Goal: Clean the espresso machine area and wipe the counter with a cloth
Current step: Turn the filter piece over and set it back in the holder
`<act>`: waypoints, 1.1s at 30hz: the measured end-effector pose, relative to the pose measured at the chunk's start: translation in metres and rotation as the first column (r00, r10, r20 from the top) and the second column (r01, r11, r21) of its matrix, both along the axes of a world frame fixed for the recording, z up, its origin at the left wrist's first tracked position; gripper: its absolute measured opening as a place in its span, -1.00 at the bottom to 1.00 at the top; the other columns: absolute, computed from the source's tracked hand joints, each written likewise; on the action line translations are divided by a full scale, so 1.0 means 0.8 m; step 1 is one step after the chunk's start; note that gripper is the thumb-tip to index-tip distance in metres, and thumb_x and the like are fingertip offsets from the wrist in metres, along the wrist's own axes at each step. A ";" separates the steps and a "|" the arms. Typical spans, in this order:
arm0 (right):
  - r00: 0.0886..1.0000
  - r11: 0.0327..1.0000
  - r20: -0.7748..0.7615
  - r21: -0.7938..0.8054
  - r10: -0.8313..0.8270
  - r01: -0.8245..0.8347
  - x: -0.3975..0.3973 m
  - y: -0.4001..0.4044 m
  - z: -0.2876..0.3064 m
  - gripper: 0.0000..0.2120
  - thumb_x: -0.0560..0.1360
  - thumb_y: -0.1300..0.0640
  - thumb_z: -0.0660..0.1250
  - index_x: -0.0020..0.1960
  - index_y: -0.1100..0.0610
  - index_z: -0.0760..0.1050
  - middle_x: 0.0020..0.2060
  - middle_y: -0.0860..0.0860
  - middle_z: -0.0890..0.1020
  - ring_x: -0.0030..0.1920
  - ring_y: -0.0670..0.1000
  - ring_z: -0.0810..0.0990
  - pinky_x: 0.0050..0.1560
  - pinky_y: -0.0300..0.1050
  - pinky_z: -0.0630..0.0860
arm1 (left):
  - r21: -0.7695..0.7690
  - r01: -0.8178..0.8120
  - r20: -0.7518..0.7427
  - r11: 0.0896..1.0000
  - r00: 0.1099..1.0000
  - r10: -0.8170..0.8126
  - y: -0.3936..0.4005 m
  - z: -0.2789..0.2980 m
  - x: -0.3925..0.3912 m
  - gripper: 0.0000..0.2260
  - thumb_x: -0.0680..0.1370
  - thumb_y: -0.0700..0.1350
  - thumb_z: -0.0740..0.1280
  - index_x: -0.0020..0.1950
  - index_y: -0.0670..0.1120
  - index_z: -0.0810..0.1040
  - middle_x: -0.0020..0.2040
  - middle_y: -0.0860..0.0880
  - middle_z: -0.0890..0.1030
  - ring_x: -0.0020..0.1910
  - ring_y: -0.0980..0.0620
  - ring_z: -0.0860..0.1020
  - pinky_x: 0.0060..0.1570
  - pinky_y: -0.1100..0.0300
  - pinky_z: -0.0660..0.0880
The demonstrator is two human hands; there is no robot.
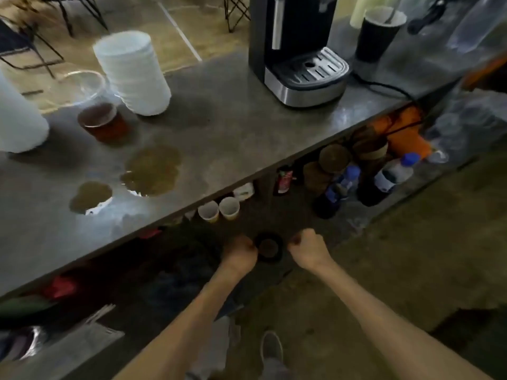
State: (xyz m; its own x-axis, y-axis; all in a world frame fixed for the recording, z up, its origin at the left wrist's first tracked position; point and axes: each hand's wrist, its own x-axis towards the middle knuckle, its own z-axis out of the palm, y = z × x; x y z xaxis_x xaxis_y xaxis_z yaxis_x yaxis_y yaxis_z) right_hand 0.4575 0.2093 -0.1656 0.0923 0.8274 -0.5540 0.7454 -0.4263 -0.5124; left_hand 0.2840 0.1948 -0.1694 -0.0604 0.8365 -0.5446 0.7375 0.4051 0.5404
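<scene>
Grey counter (247, 138) bears brown puddles (152, 171); below, left hand (239, 252) and right hand (308, 249) clenched beside a dark cup (269, 247).

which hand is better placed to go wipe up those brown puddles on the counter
Left, probably. The puddles lie on the counter's left part, on the left hand's side. The right hand is farther right. Both are low beside a dark round object, and no cloth is visible.

left hand (241, 253), right hand (308, 246) flank dark cup (268, 247) | brown spills (152, 171) on counter (233, 127)
</scene>
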 end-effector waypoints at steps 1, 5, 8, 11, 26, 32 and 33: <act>1.000 0.999 0.014 -0.035 -0.013 0.013 0.002 0.002 -0.026 -0.74 0.55 0.16 0.31 0.22 0.19 0.52 0.12 0.17 0.62 0.09 0.17 0.62 0.10 0.05 0.60 | -0.060 0.016 -0.036 0.998 0.999 -0.018 0.006 -0.020 0.003 -0.79 0.63 -0.14 0.19 0.09 -0.17 0.59 0.14 -0.17 0.60 0.12 -0.14 0.56 0.11 0.05 0.49; 0.992 0.988 0.072 -0.121 0.101 -0.092 -0.007 0.011 -0.099 -0.69 0.56 0.18 0.25 0.28 0.21 0.52 0.21 0.18 0.56 0.20 0.20 0.56 0.16 -0.04 0.54 | -0.121 -0.050 -0.040 0.991 0.998 0.045 0.016 -0.074 0.014 -0.77 0.58 -0.24 0.22 0.15 -0.30 0.55 0.19 -0.29 0.56 0.17 -0.25 0.52 0.19 -0.08 0.46; 0.999 0.991 0.034 -0.131 0.033 -0.028 -0.019 0.021 -0.125 -0.72 0.53 0.19 0.25 0.18 0.27 0.55 0.14 0.20 0.61 0.15 0.20 0.59 0.03 -0.07 0.51 | -0.106 -0.136 -0.056 0.985 0.990 0.130 0.023 -0.093 0.023 -0.79 0.56 -0.23 0.25 0.12 -0.29 0.57 0.17 -0.28 0.57 0.17 -0.25 0.53 0.14 -0.05 0.47; 0.997 0.988 -0.016 -0.139 -0.074 0.071 -0.031 0.027 -0.137 -0.67 0.56 0.13 0.27 0.27 0.26 0.51 0.20 0.19 0.58 0.18 0.19 0.57 0.12 -0.04 0.51 | -0.114 -0.189 -0.058 0.975 0.981 0.183 0.028 -0.104 0.026 -0.80 0.55 -0.20 0.28 0.10 -0.26 0.58 0.16 -0.24 0.59 0.15 -0.21 0.55 0.06 0.00 0.48; 0.930 0.952 -0.339 0.211 -0.141 0.221 0.032 -0.007 0.078 -0.76 0.52 0.06 0.45 0.16 0.06 0.56 -0.07 0.02 0.65 -0.33 -0.06 0.63 -0.43 -0.25 0.51 | 0.125 -0.256 0.332 0.959 0.921 0.202 -0.005 0.094 0.020 -0.90 0.51 -0.02 0.44 -0.08 0.05 0.53 -0.25 0.04 0.65 -0.34 0.23 0.63 -0.40 0.37 0.43; 0.876 0.914 -0.475 0.387 0.083 0.123 -0.021 0.001 0.224 -0.86 0.51 0.13 0.45 0.06 0.07 0.59 -0.15 0.03 0.70 -0.29 0.05 0.70 -0.45 -0.23 0.53 | 0.295 -0.350 0.434 0.889 0.878 0.201 -0.020 0.235 -0.038 -0.94 0.53 -0.10 0.42 -0.05 -0.05 0.58 -0.28 -0.01 0.68 -0.35 0.14 0.63 -0.33 0.28 0.48; 0.861 0.911 -0.494 0.400 0.121 0.101 -0.037 0.003 0.242 -0.89 0.51 0.15 0.45 0.03 0.10 0.60 -0.19 0.05 0.71 -0.31 0.06 0.70 -0.47 -0.20 0.53 | 0.315 -0.376 0.453 0.872 0.867 0.210 -0.024 0.252 -0.053 -0.95 0.53 -0.12 0.42 -0.06 -0.07 0.59 -0.30 -0.04 0.68 -0.36 0.12 0.63 -0.34 0.26 0.49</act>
State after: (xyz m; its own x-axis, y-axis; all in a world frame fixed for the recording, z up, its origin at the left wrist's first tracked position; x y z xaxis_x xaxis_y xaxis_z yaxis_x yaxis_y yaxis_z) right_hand 0.4283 0.2119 0.0282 -0.1127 0.9833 -0.1427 0.3432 -0.0963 -0.9343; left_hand 0.2415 0.1754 0.0321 -0.1877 0.9578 -0.2179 0.3097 0.2682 0.9122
